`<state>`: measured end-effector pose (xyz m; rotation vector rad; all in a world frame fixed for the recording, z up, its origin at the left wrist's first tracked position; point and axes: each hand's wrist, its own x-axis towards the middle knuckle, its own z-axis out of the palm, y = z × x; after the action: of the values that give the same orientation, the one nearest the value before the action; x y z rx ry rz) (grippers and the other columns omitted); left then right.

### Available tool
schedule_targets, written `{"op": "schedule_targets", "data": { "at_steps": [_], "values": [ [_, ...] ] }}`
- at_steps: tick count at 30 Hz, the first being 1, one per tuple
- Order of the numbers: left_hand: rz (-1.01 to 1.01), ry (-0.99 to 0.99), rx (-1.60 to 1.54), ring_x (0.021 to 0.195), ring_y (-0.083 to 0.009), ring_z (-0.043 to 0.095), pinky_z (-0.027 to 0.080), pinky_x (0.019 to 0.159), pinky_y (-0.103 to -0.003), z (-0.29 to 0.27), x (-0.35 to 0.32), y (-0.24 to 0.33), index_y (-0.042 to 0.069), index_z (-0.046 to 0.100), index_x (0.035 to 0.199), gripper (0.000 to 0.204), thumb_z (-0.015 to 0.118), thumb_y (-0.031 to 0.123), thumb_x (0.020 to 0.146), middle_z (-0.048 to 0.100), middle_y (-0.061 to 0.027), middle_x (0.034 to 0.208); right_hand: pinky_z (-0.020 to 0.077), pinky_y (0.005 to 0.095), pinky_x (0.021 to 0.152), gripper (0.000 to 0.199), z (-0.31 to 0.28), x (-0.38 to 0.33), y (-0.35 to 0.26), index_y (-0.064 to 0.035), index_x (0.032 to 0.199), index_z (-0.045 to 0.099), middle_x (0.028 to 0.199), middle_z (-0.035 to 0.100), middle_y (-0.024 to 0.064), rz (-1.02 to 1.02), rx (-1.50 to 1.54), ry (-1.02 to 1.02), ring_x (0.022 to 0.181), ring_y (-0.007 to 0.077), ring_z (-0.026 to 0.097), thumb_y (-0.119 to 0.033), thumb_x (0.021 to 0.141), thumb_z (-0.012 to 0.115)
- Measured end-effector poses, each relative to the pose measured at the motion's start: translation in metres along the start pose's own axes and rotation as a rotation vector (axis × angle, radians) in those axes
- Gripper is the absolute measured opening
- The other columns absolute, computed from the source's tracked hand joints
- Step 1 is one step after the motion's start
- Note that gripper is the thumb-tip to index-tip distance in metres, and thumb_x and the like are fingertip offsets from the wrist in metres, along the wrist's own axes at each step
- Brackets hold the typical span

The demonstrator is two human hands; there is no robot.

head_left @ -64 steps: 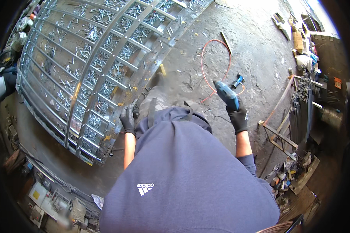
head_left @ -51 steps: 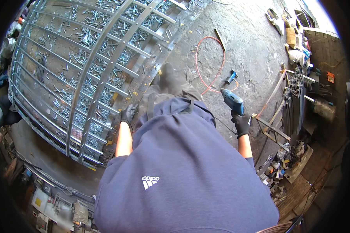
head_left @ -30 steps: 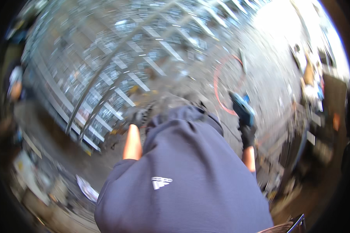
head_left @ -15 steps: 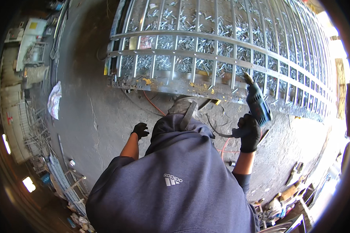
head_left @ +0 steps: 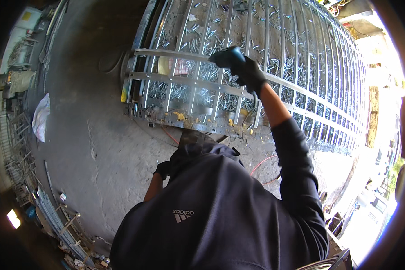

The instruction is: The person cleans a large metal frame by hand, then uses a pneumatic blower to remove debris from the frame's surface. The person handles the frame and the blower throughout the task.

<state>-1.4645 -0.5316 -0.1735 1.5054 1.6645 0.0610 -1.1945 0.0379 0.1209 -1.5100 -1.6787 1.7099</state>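
My right hand [head_left: 251, 75], in a black glove, grips a dark teal power drill [head_left: 228, 57] by its handle. The drill is over a metal frame [head_left: 198, 82] of long crossbars and parallel slats. Its front end points left, close above the farther crossbar [head_left: 177, 55]; whether it touches cannot be told. My left hand [head_left: 163, 169], also gloved, is low beside my body, away from the frame. Its fingers look curled, and what they hold, if anything, is hidden. Many small shiny metal pieces [head_left: 207, 72] lie under the slats.
The frame lies on a worn worktable [head_left: 184, 118] with yellow paint marks. A red cord [head_left: 262, 166] runs over the concrete floor [head_left: 108, 153]. Metal stock [head_left: 60, 225] and a white sack [head_left: 41, 118] are at the left. Bright light washes out the right side.
My right hand has carried the drill from the frame's near edge forward and left, over the crossbars. My left hand has drawn closer against my body. The view has shifted slightly.
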Motion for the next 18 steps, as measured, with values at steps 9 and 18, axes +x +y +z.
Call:
{"op": "schedule_targets", "data": {
  "at_steps": [9,18],
  "values": [
    [-0.87,0.311,-1.638,0.063,-0.0267,0.066,0.06,0.059,-0.041,-0.036,0.043,-0.035,0.002,0.067,0.122,0.031,0.062,0.018,0.096,0.063,-0.0105,0.077,0.0552,0.0412,0.078,0.039,0.033,0.145,0.054,-0.0252,0.098,0.071,0.101,0.071,0.0011,-0.062,-0.484,-0.21,0.09,0.0276,0.066,-0.029,0.063,0.088],
    [-0.789,0.328,-1.505,0.063,-0.0262,0.069,0.058,0.055,-0.039,-0.092,0.074,-0.031,0.007,0.068,0.121,0.031,0.061,0.024,0.097,0.063,-0.0078,0.077,0.0468,0.0322,0.056,0.02,0.037,0.149,0.056,-0.0158,0.101,0.068,0.084,0.066,0.0002,-0.161,-0.482,-0.14,0.065,0.0161,0.057,-0.026,0.085,0.074]
  ]
}}
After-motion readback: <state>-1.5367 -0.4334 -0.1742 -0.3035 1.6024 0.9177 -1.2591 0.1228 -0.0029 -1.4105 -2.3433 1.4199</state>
